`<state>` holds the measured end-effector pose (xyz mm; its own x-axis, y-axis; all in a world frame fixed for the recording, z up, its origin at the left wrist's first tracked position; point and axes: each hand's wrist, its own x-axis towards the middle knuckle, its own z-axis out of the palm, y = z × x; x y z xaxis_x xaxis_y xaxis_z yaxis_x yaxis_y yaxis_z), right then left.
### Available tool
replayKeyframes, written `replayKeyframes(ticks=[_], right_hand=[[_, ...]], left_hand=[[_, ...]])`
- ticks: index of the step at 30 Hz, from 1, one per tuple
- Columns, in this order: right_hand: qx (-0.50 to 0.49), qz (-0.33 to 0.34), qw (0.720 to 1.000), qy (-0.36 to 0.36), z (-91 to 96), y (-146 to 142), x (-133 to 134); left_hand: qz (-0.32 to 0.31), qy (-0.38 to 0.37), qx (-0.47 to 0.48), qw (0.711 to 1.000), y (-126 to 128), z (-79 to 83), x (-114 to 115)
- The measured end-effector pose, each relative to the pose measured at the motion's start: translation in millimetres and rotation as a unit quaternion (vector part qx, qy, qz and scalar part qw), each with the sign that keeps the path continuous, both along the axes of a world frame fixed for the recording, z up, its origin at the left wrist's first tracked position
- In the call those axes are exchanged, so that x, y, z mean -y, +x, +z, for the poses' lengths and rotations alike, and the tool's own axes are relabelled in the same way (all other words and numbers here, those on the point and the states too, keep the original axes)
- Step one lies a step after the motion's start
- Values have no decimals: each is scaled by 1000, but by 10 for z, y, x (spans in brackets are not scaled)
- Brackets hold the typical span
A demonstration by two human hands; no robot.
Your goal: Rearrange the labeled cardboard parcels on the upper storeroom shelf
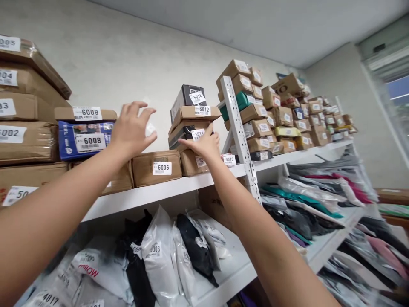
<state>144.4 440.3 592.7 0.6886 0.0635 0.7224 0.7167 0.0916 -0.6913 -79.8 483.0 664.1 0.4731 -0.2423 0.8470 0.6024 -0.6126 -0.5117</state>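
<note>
My left hand (134, 128) is raised in front of the wall, fingers apart and curved, above a brown carton labelled 6006 (143, 166). A small whitish, clear patch shows beside its fingers; I cannot make out what it is. Against the front of the box labelled 6011 (182, 135) is my right hand (206, 144), thumb stretched left and fingers spread to the right. On that box lies a flat brown carton labelled 6012 (188, 113), topped by a dark box labelled 6014 (185, 100). Beneath them sits another brown carton (190, 164), its label partly hidden by my right hand.
A blue package labelled 6008 (67, 140) and stacked cartons (32, 140) stand at left. The white shelf edge (159, 189) runs below, meeting a perforated upright (234, 123). Bagged parcels (162, 256) fill the lower shelf; more cartons (283, 117) line the right shelf.
</note>
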Motion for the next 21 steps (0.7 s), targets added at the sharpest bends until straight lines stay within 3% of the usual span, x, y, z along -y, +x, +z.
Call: replayKeyframes(ticks=[4, 8, 12, 18, 21], right_hand=[[13, 40, 998, -40, 48, 84, 50], [38, 39, 998, -43, 52, 144, 54], [45, 17, 999, -20, -51, 142, 37], [49, -4, 998, -38, -578, 100, -74], [69, -25, 996, -58, -729, 67, -143]], left_hand=[[-31, -118, -35, 992, 674, 135, 35], [-68, -166, -16, 984, 1045, 208, 86], [-104, -151, 6, 983, 1137, 233, 96], [-103, -173, 0, 980, 1165, 227, 154], [-118, -222, -2, 968, 1215, 220, 203]])
